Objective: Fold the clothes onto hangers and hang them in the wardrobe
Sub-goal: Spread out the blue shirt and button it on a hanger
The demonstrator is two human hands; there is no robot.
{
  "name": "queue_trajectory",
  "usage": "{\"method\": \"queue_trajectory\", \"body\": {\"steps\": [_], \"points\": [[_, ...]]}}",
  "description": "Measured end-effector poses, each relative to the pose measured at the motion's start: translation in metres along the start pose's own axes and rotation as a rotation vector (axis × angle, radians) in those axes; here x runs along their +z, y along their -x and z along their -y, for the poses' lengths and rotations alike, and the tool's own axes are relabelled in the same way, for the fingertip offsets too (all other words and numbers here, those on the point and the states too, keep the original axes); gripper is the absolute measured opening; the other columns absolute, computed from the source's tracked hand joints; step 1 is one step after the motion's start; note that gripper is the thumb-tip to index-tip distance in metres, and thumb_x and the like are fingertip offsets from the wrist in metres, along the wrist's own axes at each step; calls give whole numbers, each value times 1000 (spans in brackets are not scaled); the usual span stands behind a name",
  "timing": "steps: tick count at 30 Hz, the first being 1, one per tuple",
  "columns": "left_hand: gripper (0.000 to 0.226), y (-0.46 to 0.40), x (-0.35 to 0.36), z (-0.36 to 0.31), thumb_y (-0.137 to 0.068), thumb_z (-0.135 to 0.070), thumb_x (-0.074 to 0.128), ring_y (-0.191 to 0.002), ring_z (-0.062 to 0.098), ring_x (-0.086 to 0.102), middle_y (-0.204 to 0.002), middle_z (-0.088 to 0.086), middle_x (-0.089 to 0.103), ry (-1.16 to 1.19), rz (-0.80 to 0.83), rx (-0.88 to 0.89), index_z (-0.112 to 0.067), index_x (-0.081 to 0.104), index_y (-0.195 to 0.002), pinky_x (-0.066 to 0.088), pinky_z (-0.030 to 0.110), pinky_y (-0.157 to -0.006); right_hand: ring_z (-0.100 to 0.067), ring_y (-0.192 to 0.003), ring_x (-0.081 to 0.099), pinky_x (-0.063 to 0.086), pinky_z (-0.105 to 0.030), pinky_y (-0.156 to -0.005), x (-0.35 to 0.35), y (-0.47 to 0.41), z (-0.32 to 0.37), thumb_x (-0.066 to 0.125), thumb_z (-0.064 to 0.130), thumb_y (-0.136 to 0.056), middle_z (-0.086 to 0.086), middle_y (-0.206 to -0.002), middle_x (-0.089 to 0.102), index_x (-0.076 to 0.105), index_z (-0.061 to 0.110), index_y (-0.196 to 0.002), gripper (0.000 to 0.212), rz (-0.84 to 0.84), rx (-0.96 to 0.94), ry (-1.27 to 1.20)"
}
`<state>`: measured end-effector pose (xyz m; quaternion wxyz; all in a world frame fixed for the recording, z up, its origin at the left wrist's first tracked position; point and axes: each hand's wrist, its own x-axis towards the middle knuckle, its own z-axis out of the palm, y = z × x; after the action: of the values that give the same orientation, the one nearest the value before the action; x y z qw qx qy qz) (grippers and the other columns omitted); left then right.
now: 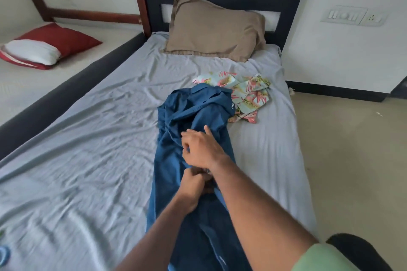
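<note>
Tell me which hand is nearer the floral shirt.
Right. The right hand rests on the blue shirt just short of the floral shirt; the left hand grips fabric farther back.

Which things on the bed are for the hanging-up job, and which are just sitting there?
For the job: blue shirt, gripped by the left hand and right hand; flowery shirt.

Just there: brown pillow, red pillow, wall switches.

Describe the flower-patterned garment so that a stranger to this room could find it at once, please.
Start at the brown pillow at the head of the grey-sheeted bed. Just in front of it, toward the bed's right edge, lies the crumpled floral shirt, partly under the blue shirt. It is the only printed cloth, pale with pink and yellow leaves.
</note>
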<state>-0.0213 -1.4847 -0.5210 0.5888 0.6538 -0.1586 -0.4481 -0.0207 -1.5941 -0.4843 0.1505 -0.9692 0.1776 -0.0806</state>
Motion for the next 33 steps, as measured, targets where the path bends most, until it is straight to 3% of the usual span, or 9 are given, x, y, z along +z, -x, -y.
{"method": "queue_trajectory", "body": {"steps": [2,4,8,11,16,20,23,28,33], "points": [[11,-7,-3,7,-93,9,53,-69,25,62,-83,18,61,39,5,-40,1,61,-90,54,32,-59,-23,-82,65,50,-51,-96,-10,23,-18,63,12,-80,-1,-84,69,59,15,-75,7,-279,6,-108],[9,-12,-3,11,-94,6,56,-73,27,60,-86,18,57,55,6,-54,-3,57,-91,55,34,-61,-19,-65,58,55,-42,-69,-23,58,-30,65,14,-80,4,-68,63,59,16,-73,10,-393,107,-188],[10,-11,-2,6,-93,7,56,-70,26,62,-87,19,58,84,-2,-66,-3,57,-93,57,33,-60,-10,-68,64,58,-35,-72,-39,126,-36,78,49,-77,8,-74,67,67,25,-80,27,122,364,-344],[18,1,1,-1,-94,7,54,-70,25,66,-84,16,64,115,-23,-89,-5,56,-82,59,33,-59,-11,-78,63,57,-37,-77,-46,170,-24,83,59,-68,8,-91,64,64,30,-98,46,394,400,-172],[15,18,3,-11,-93,4,48,-74,25,67,-92,14,68,201,-97,-132,-5,60,-93,56,37,-62,-17,-63,56,48,-36,-58,-55,219,-3,84,40,-72,0,-83,60,55,20,-89,40,442,385,-78],[24,40,4,-14,-89,-18,73,-81,27,71,-94,13,71,149,-94,-126,0,62,-101,60,37,-67,-23,-69,54,41,-36,-55,-60,232,26,67,15,-82,-2,-83,54,50,17,-90,19,292,327,-10],[32,58,0,-16,-76,-20,87,-62,19,62,-74,6,62,-116,-82,-68,-8,57,-79,51,29,-53,-29,-76,58,41,-38,-55,-57,227,60,65,16,-86,-2,-84,50,42,18,-83,24,267,239,50],[38,77,-24,-3,-64,0,81,-52,19,44,-54,4,43,-475,-129,-54,-14,46,-61,38,29,-48,-24,-58,72,63,-38,-53,-59,223,99,73,29,-90,-9,-92,66,63,16,-120,34,513,282,-311],[51,88,-40,4,-67,-2,85,-44,14,37,-52,-1,38,-564,-59,-18,-19,37,-57,36,22,-42,-23,-55,72,62,-37,-50,-67,201,79,51,9,-92,-12,-82,71,69,13,-92,18,297,336,-309]]}}
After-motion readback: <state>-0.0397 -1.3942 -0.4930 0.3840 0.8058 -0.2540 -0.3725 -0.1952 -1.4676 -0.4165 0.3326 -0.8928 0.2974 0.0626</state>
